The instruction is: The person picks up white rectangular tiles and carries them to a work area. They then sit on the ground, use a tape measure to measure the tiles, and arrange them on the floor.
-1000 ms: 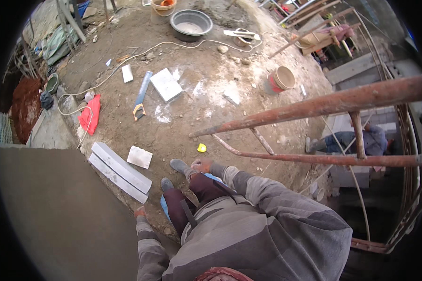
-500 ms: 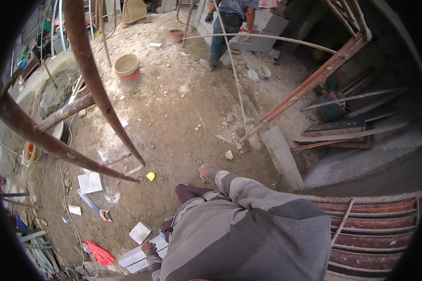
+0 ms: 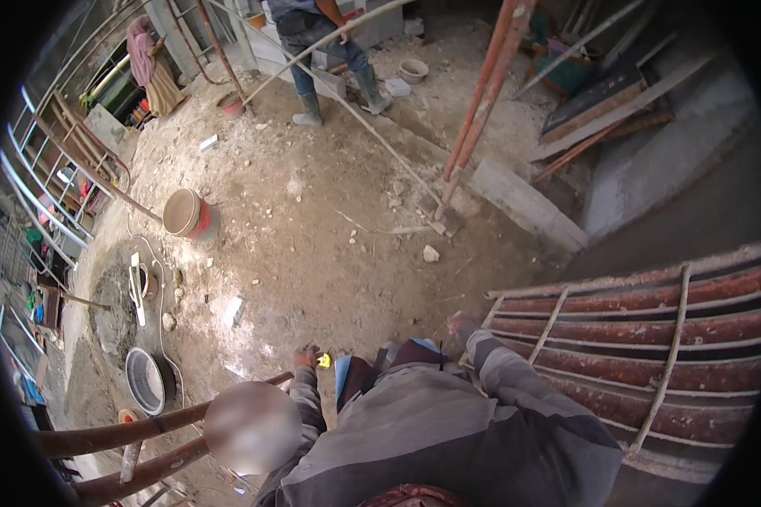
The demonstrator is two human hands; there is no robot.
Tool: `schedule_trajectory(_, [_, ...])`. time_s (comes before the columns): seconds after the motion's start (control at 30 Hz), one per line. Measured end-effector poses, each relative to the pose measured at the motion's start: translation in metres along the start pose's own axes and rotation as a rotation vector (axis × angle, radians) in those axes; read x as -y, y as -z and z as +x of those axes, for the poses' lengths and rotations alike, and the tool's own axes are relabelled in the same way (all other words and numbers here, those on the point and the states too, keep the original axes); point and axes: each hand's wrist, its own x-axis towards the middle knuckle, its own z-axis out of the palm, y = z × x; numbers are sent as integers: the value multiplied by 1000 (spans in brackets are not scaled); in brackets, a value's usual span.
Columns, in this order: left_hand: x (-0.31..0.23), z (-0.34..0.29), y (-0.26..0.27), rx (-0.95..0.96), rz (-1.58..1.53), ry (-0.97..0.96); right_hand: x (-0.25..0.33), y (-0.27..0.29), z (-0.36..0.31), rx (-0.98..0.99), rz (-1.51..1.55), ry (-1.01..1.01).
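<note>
My left hand (image 3: 307,356) hangs low in front of me, its fingers apart and nothing visible in them. Right beside it shows a yellow tape measure (image 3: 324,361); whether the two touch I cannot tell. My right hand (image 3: 459,321) is held out over the dirt ground, close to the end of a red-brown metal frame (image 3: 600,363); its fingers are too small and unclear to read. Both arms are in grey striped sleeves. Rusty pipes (image 3: 148,439) cross at lower left, and a blurred round patch covers part of them and of my left forearm.
A cement-crusted bucket (image 3: 183,213) and a grey basin (image 3: 146,380) stand to the left. Thin poles (image 3: 359,127) slant across the far side, near a person in boots (image 3: 317,46). A concrete beam (image 3: 528,203) lies at right. Another person (image 3: 150,68) stands far left.
The view has swung round. The tape measure, formerly apart from my left hand, now appears beside it. My right hand is now near the red-brown frame. The boots of the person ahead stand differently.
</note>
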Motion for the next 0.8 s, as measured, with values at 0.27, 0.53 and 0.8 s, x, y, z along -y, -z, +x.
schedule_trajectory(0.27, [-35, 57, 63, 103, 341, 190, -21, -81, -135, -185, 416, -135])
schedule_trajectory(0.53, [-63, 61, -52, 227, 790, 484, -80, 3, -164, -438, 937, -40])
schedule_trajectory(0.8, [-245, 197, -311, 463, 462, -352, 26, 136, -82, -565, 779, -23])
